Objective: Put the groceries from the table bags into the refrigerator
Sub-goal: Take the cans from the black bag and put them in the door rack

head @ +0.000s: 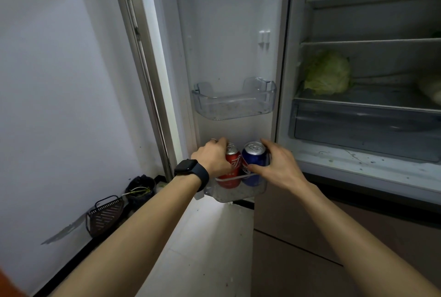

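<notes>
The room is dim and a bit grey. The brightest light comes through the narrow gap (148, 22) behind the open fridge door (229, 46) and makes a pale patch on the floor (214, 220). The fridge shelves (372, 43) look dark and soft, perhaps a little blurred. Straight lines bend near the edges. The wall (59, 82) is evenly lit.

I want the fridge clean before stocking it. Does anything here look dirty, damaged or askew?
Yes. The middle door bin has speckled residue on its floor, and the ledge under the crisper drawer shows dark specks and scratch-like marks. The red can and blue can stand upright.
</notes>
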The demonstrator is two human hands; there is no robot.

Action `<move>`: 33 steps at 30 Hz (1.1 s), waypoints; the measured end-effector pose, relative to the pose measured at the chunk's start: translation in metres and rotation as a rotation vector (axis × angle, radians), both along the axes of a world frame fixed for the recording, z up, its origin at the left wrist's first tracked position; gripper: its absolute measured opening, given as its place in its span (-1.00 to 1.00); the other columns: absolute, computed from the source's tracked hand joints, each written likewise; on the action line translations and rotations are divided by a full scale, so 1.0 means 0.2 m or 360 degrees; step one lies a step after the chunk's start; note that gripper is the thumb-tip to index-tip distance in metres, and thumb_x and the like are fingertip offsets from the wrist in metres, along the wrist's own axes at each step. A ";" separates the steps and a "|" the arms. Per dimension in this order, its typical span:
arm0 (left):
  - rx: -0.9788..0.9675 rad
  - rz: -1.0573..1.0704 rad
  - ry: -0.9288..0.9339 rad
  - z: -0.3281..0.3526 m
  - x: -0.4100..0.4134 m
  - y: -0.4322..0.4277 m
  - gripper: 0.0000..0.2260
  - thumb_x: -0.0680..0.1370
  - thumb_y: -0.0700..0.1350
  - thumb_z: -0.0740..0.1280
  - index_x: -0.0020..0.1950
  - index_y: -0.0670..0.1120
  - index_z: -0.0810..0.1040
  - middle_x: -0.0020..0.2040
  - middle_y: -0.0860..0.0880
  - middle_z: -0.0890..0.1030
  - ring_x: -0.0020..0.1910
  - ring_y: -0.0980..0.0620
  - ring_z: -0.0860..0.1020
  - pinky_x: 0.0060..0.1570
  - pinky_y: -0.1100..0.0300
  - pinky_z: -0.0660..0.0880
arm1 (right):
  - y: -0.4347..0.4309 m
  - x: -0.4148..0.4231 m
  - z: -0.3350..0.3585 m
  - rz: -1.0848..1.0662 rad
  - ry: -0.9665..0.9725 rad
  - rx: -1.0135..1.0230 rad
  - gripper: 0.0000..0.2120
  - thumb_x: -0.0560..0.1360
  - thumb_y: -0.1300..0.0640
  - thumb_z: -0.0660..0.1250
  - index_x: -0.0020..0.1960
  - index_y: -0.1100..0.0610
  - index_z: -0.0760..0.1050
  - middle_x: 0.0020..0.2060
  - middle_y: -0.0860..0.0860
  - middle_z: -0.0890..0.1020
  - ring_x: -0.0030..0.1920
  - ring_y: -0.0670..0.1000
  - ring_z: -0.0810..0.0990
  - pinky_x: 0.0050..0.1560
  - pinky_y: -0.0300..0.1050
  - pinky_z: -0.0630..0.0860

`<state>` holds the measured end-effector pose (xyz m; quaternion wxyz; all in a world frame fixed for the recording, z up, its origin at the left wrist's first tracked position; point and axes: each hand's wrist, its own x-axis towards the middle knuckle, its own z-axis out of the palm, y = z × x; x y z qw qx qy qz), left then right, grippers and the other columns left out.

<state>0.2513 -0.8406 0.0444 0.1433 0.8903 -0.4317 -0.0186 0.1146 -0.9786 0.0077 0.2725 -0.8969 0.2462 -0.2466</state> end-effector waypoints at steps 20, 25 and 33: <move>-0.0176 -0.0035 -0.0156 -0.09 -0.07 0.08 -0.45 0.55 0.12 0.32 0.50 0.06 0.27 0.38 -0.08 0.42 0.24 -0.12 0.52 0.12 -0.07 0.56 | 0.07 -0.06 -0.04 -0.0044 -0.0088 0.0158 -0.15 0.38 0.03 0.54 0.55 0.08 0.19 0.46 0.07 0.39 0.42 0.07 0.39 0.33 -0.13 0.31; -0.0450 -0.0037 -0.0249 -0.15 -0.12 0.22 -0.57 0.59 0.10 0.26 0.44 0.06 0.34 0.38 0.02 0.40 0.26 0.00 0.46 0.09 0.06 0.57 | 0.17 -0.14 -0.09 -0.0125 -0.0397 -0.0018 -0.37 0.49 0.11 0.44 0.49 0.08 0.30 0.35 -0.03 0.45 0.33 -0.04 0.39 0.28 -0.20 0.30; -0.0383 0.0214 -0.0204 -0.49 -0.16 0.79 -0.63 0.58 0.07 0.26 0.40 0.13 0.42 0.40 0.09 0.42 0.34 0.07 0.40 0.17 0.12 0.50 | 0.63 -0.21 -0.36 0.0220 -0.0388 -0.0172 -0.67 0.52 0.09 0.42 0.28 0.00 0.55 0.18 -0.13 0.58 0.25 -0.11 0.45 0.27 -0.18 0.40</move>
